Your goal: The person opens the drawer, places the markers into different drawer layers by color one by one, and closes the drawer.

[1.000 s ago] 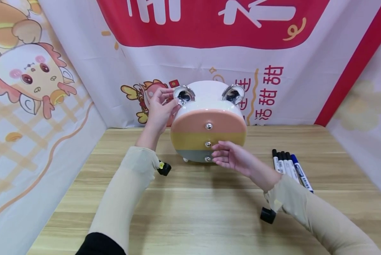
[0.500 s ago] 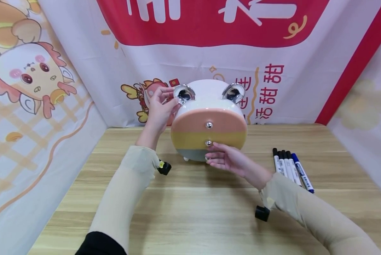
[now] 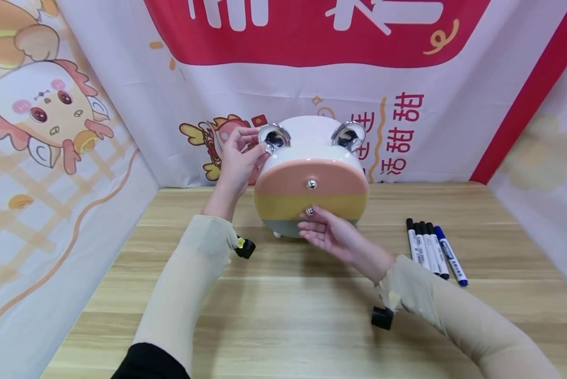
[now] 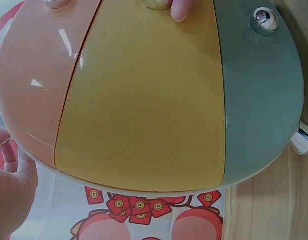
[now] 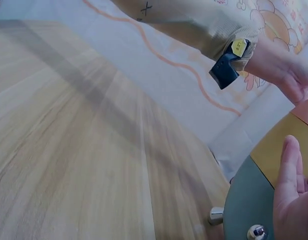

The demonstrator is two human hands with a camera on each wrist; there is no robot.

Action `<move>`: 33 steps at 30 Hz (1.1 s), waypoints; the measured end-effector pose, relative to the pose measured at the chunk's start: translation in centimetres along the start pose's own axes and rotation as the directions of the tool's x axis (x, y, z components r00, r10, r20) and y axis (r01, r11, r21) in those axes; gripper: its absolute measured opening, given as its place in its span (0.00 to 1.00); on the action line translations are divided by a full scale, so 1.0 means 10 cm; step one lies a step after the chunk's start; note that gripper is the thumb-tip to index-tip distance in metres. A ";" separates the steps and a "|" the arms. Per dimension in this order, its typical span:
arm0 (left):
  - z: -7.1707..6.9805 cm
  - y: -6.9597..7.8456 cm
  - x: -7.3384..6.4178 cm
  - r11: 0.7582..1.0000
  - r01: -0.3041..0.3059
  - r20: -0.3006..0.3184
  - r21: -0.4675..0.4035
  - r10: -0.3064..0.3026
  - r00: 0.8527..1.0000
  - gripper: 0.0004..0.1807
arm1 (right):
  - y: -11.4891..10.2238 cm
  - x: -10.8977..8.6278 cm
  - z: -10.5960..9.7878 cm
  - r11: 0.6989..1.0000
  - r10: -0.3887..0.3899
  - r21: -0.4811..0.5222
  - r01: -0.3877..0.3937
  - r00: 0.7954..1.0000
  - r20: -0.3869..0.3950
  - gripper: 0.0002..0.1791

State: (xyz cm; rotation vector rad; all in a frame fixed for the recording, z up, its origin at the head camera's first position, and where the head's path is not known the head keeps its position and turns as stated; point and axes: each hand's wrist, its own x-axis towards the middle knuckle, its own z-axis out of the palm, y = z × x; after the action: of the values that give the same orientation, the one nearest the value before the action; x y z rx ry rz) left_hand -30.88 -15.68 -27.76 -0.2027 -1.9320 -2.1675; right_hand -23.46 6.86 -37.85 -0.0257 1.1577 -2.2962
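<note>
A small rounded white chest of drawers stands on the table, with silver ears and a front in pink, yellow and green bands. My left hand holds the left silver ear between thumb and fingers. My right hand is at the yellow drawer, fingers nearly straight, fingertips right at its silver knob. In the left wrist view a fingertip lies against that knob. The green drawer shows its own knob, which the right hand hides in the head view.
Several black-capped markers and a blue-capped one lie right of the chest on the wooden table. A printed cloth backdrop rises close behind it. Black wrist cameras hang at the left cuff and right cuff.
My right hand has moved left and slightly up, from beside the chest's lower right to the yellow drawer's knob. The left hand keeps its hold on the ear.
</note>
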 end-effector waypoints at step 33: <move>0.01 0.03 -0.03 1.000 -0.009 -0.002 -0.020 0.009 1.000 0.17 | 0.05 -0.23 0.03 0.999 0.037 -0.006 -0.037 0.999 0.017 0.19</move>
State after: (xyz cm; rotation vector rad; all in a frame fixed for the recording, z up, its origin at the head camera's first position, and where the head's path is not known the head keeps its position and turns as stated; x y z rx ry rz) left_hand -30.50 -15.63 -27.52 -0.2126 -1.9050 -2.1812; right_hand -21.25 7.57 -37.51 -0.0253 1.1468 -2.2562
